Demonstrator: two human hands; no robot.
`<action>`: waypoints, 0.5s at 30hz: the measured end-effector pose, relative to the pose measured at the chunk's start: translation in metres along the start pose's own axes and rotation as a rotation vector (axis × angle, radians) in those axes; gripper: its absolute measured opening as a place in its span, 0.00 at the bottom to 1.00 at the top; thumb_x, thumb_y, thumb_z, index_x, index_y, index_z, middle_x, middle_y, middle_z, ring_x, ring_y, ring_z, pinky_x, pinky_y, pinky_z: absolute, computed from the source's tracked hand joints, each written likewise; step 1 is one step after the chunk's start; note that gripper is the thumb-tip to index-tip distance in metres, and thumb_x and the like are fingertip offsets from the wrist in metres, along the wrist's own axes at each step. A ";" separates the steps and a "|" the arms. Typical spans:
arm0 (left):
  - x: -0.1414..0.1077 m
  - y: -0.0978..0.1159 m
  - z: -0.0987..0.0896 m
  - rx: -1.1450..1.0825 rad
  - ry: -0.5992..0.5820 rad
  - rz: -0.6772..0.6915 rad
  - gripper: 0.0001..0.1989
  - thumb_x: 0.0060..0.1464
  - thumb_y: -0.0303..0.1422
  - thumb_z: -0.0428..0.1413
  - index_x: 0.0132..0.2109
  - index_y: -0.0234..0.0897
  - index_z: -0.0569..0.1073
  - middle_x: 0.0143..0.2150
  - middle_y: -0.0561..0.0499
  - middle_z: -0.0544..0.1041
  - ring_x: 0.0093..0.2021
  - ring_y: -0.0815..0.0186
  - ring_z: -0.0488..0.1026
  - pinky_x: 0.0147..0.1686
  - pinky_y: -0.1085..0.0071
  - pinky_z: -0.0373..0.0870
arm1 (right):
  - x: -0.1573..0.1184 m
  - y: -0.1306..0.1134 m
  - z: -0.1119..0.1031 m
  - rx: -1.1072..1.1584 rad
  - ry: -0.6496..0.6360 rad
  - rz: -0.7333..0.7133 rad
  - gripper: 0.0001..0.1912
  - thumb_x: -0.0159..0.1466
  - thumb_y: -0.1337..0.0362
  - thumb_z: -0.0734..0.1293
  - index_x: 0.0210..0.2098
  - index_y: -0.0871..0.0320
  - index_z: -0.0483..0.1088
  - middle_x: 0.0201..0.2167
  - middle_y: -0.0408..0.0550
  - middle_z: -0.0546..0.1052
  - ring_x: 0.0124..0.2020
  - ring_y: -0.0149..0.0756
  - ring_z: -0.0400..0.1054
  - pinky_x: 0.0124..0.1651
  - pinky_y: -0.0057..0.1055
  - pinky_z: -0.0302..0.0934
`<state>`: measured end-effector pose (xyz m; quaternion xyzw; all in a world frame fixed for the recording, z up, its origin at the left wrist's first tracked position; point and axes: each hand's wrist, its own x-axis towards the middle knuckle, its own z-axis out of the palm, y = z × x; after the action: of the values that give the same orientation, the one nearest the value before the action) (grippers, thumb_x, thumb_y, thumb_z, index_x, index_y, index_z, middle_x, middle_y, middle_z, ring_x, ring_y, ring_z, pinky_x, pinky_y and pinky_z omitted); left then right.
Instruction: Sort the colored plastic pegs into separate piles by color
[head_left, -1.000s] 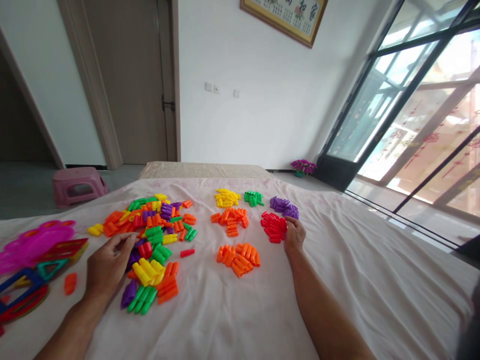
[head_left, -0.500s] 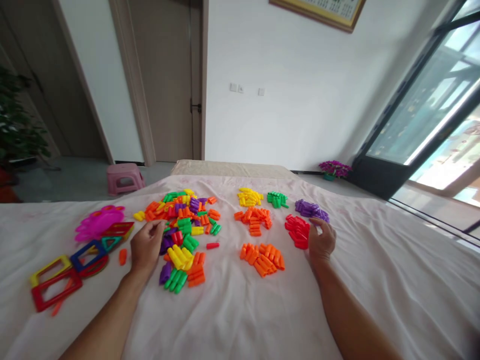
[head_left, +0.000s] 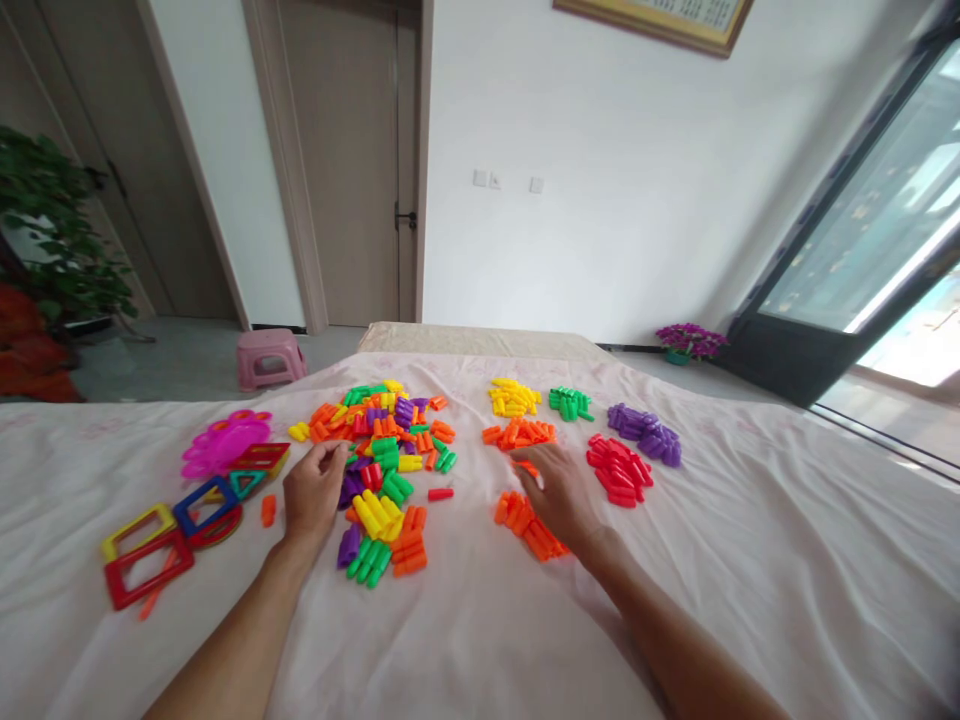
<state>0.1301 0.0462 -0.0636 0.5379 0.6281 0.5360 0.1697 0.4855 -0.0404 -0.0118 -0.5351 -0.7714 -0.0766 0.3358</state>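
My left hand (head_left: 315, 492) rests at the left edge of a mixed pile of coloured plastic pegs (head_left: 386, 450), thumb and fingers pinched together; whatever they may hold is hidden. Over the sorted orange pegs (head_left: 525, 520) hovers my right hand (head_left: 555, 490), its fingers stretched to the left with the thumb apart and nothing visible in them. It partly covers the orange group. To its right lie red pegs (head_left: 619, 470) and purple pegs (head_left: 645, 433). Yellow pegs (head_left: 514, 398) and green pegs (head_left: 571, 403) form groups farther back. A single red peg (head_left: 440, 494) lies between the piles.
Left of my left hand are magnetic frame tiles (head_left: 150, 572), a pink flower-shaped plastic piece (head_left: 225, 445) and a lone orange peg (head_left: 268, 510). A pale wrinkled cloth (head_left: 465, 640) covers the surface. Beyond it stand a pink stool (head_left: 271, 345) and a flowerpot (head_left: 679, 355).
My right hand has left the red and purple pegs, moving left to the orange ones, and its fingers have opened. My left hand keeps its place by the mixed pile. The view has shifted slightly.
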 end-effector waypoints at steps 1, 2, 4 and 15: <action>0.000 0.000 0.000 0.001 -0.006 0.002 0.20 0.54 0.48 0.53 0.41 0.37 0.79 0.37 0.48 0.83 0.40 0.58 0.79 0.43 0.66 0.71 | 0.001 -0.017 0.004 -0.012 -0.096 -0.039 0.10 0.67 0.66 0.64 0.47 0.54 0.73 0.45 0.50 0.79 0.49 0.43 0.70 0.53 0.42 0.61; 0.000 0.000 0.000 0.002 -0.011 0.002 0.20 0.54 0.48 0.53 0.40 0.37 0.79 0.37 0.47 0.83 0.40 0.57 0.78 0.43 0.65 0.70 | 0.001 -0.034 0.008 -0.029 -0.173 -0.083 0.12 0.67 0.66 0.65 0.49 0.54 0.73 0.48 0.50 0.78 0.52 0.44 0.68 0.55 0.42 0.60; -0.001 -0.001 0.000 0.011 -0.010 0.002 0.20 0.54 0.49 0.53 0.40 0.38 0.79 0.37 0.47 0.82 0.40 0.56 0.78 0.43 0.65 0.70 | 0.001 -0.061 0.019 -0.073 -0.279 -0.165 0.16 0.67 0.67 0.65 0.54 0.54 0.70 0.54 0.51 0.75 0.59 0.46 0.63 0.61 0.45 0.55; -0.002 0.003 -0.003 0.039 -0.014 0.000 0.21 0.53 0.50 0.53 0.39 0.37 0.78 0.37 0.46 0.82 0.40 0.56 0.78 0.41 0.65 0.70 | 0.017 -0.096 0.062 -0.251 -0.530 -0.242 0.06 0.67 0.70 0.62 0.41 0.57 0.71 0.37 0.50 0.75 0.43 0.41 0.64 0.49 0.38 0.56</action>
<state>0.1301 0.0428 -0.0606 0.5447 0.6374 0.5199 0.1635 0.3706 -0.0378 -0.0257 -0.4778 -0.8747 -0.0686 0.0431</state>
